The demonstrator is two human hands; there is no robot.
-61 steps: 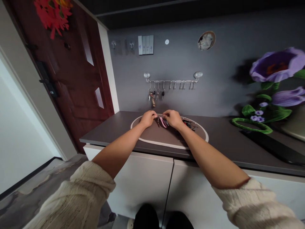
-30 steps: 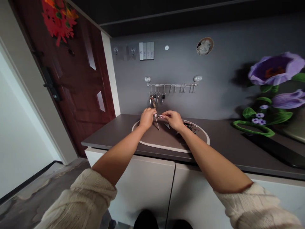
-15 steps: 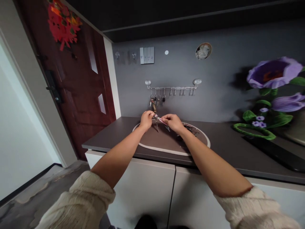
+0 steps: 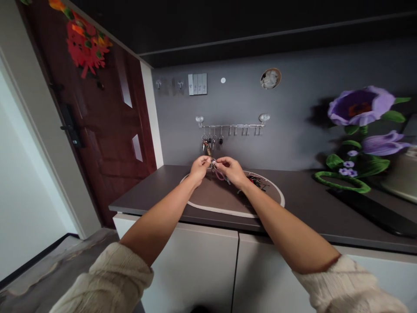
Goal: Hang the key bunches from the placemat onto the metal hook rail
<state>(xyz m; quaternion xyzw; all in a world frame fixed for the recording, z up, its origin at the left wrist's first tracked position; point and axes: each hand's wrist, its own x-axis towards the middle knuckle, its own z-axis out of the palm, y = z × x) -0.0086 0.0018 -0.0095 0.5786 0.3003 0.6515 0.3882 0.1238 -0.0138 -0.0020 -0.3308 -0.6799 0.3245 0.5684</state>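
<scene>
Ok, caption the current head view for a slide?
Left hand and right hand holding a silvery metal ring with a pink loop over a brown oval mat.

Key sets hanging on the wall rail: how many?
4 visible, all on the rail's left half: leftmost set, second set, third set, then the dark set. The first three crowd together; others may be hidden.

Keyring before rail, mat on counter, door left, flowers right
</scene>
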